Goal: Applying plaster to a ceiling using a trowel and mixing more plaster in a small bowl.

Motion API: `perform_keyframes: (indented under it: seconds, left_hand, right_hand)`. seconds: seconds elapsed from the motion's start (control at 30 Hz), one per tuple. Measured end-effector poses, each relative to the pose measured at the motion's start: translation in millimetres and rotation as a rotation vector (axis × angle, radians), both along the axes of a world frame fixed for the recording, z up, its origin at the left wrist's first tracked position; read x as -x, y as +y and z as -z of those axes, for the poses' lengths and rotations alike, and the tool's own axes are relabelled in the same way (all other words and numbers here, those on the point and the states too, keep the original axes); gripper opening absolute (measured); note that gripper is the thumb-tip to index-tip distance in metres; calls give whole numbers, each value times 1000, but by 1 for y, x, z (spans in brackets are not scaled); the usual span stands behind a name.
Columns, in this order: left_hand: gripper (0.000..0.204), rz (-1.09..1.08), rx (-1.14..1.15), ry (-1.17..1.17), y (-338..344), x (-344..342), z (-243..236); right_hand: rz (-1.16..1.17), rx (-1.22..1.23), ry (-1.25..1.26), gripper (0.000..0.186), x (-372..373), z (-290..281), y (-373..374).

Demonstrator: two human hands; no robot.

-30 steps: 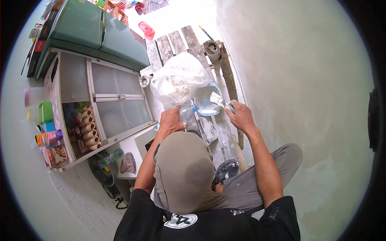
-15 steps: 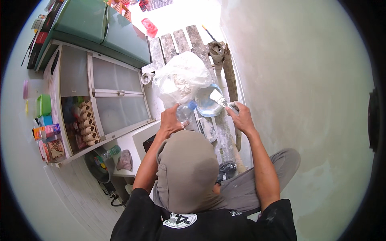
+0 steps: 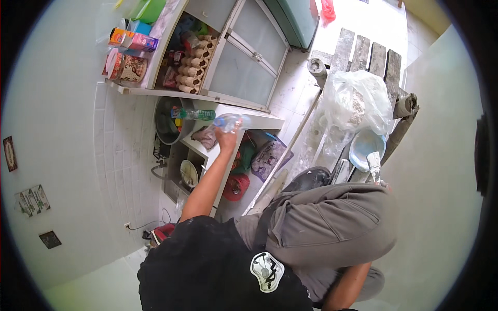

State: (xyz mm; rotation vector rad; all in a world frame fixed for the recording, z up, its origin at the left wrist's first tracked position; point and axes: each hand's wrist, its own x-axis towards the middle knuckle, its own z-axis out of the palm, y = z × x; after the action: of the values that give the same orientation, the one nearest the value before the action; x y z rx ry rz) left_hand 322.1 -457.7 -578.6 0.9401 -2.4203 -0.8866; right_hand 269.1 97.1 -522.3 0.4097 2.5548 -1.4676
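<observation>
My left hand [image 3: 227, 139], stretched out to the left, is closed around a clear plastic bottle [image 3: 237, 123] with a blue cap; motion smears it slightly. The bottle is tilted on its side above a white counter [image 3: 263, 120], near a crumpled cloth [image 3: 205, 137]. Mostly hidden behind my raised knee, my right hand [image 3: 385, 184] grips a putty knife [image 3: 374, 161] whose blade is coated white. That blade is at the near rim of a light-blue basin [image 3: 382, 145]. Beyond the basin, a translucent plastic bag [image 3: 381, 106] holds whitish powder.
The slatted wooden bench [image 3: 359, 54] carries the bag and basin. Left of it stands a cabinet [image 3: 251, 52] with egg trays [image 3: 194, 70] inside. A green-labelled bottle [image 3: 199, 114] lies over a dark tub [image 3: 165, 122]. A red basket [image 3: 236, 187] sits below the counter.
My left hand has carried the bottle from beside the bag and basin to over the counter on the left. My view has swung left. The putty knife has come back to the basin's near rim.
</observation>
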Motion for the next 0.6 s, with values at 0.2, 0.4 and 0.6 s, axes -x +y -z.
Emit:
perform_keyframes:
  seconds: [0.2, 0.4, 0.6]
  left_hand:
    - [81, -632, -260, 62, -76, 0, 80]
    - [75, -771, -556, 160, -123, -16, 121]
    - [69, -696, -476, -31, -158, -21, 133]
  right_hand:
    - [110, 140, -149, 18, -3, 12, 15]
    - [37, 66, -44, 20, -3, 1, 10]
    - [46, 17, -82, 22, 3, -19, 8]
